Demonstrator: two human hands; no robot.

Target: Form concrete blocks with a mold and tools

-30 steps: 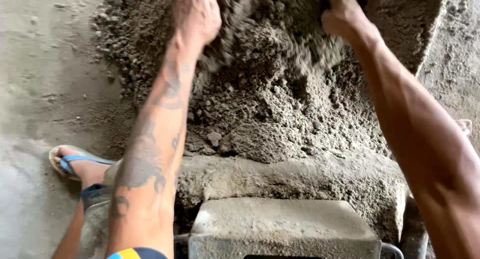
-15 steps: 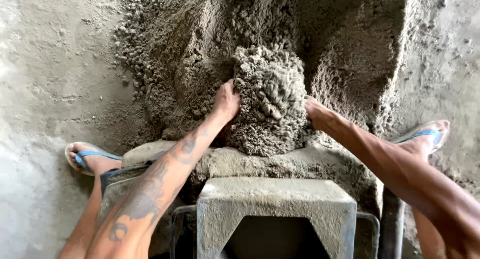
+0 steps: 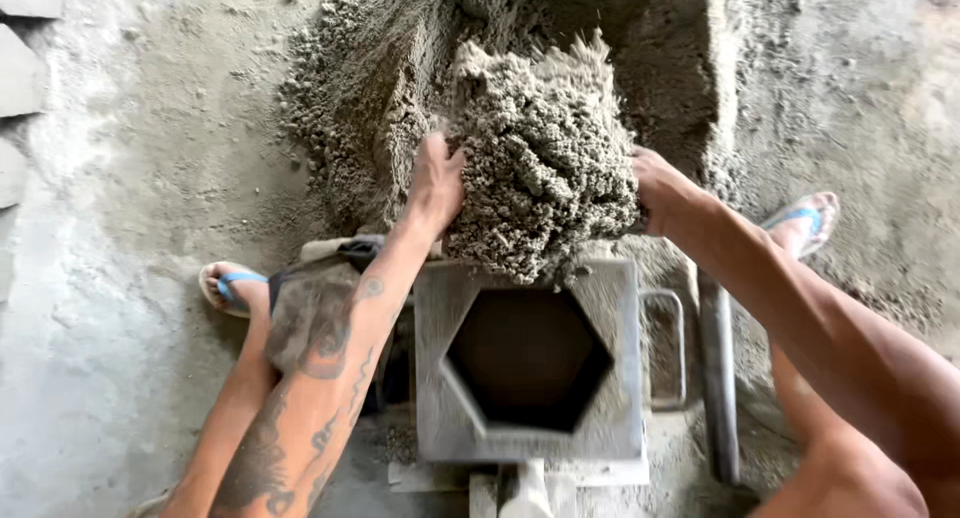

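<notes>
Grit covers the floor [image 3: 120, 308] at your far left, pale and dusty, with stacked grey blocks [image 3: 20, 88] at its edge. Your left foot in a blue-strapped sandal [image 3: 228, 286] is planted wide, likely to brace you over the work. Your left hand [image 3: 437, 183] presses flat against the near side of a crumbly clump of damp mix [image 3: 545, 158]; its fingers are apart and spread on the clump, not closed round it, because loose grainy stuff can only be held by squeezing from two sides. The clump hangs just above the far rim of the grey metal mould [image 3: 528, 363], a square block with a hexagonal hollow that shows dark and unfilled, sitting on the floor between your legs. Behind lies the larger heap of mix [image 3: 380, 98], coarse and lumpy. Your right hand [image 3: 655, 186] pushes in from the opposite side; I cannot tell how its fingers sit, as they are buried in the clump. A dull metal bar [image 3: 718, 378] stands beside the mould's wire handle [image 3: 665, 348], and your right sandal [image 3: 805, 223] rests beyond.
</notes>
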